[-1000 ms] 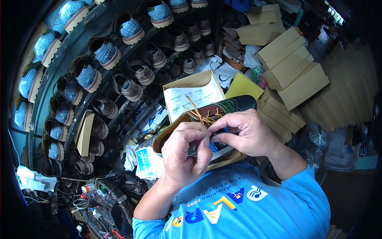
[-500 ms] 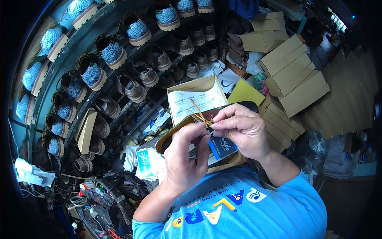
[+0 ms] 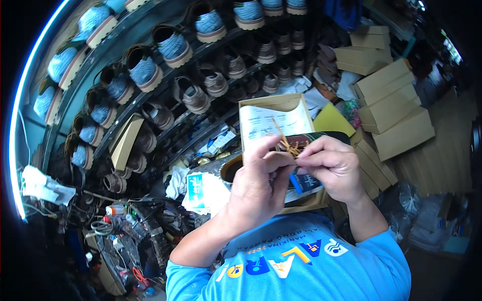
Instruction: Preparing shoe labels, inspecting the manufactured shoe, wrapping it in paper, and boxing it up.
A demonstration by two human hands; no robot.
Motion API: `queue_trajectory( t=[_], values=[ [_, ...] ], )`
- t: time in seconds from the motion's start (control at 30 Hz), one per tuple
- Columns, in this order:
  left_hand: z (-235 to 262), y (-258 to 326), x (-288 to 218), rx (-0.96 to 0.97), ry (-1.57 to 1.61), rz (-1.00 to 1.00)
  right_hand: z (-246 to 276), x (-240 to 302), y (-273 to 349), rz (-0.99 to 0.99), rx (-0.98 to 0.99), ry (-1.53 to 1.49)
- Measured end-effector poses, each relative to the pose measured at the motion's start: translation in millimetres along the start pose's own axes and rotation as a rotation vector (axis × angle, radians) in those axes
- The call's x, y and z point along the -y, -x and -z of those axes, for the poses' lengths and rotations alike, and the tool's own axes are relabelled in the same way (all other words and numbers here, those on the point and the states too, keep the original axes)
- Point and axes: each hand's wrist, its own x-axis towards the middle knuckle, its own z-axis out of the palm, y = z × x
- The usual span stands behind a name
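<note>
A brown shoe (image 3: 314, 143) with tan laces (image 3: 288, 146) tied at its front lies across an opened box (image 3: 243, 108) before me. My left hand (image 3: 261, 183) and my right hand (image 3: 332, 168) meet just on my side of the laces, fingertips pinched together. Whatever thin thing they hold is hidden between the fingers. A dark card with a blue edge (image 3: 307, 183) shows under my right hand. Printed white paper (image 3: 271, 120) lines the far end of the box. The shoe's heel end is partly covered by my left hand.
Racks of shoes (image 3: 145, 70) with blue or brown uppers fill the left and far side. Brown cardboard boxes (image 3: 396, 115) are stacked at the right. White and blue cards (image 3: 197, 189) lie left of the box. Tools and cables (image 3: 128, 226) clutter the lower left.
The view has shifted, so the racks and boxes sit farther right in the picture. Both hands stay pinched together by the laces, my left hand now covering more of the shoe.
</note>
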Motion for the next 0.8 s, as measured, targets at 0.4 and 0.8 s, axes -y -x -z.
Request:
queue_trajectory(
  t=[0.4,0.8],
  values=[
    [-5,12,7,-0.018,0.162,0.098,-7,4,-1,-0.112,0.012,-0.087],
    [18,-3,-13,0.020,-0.086,0.150,16,8,2,0.146,0.083,0.107]
  ],
)
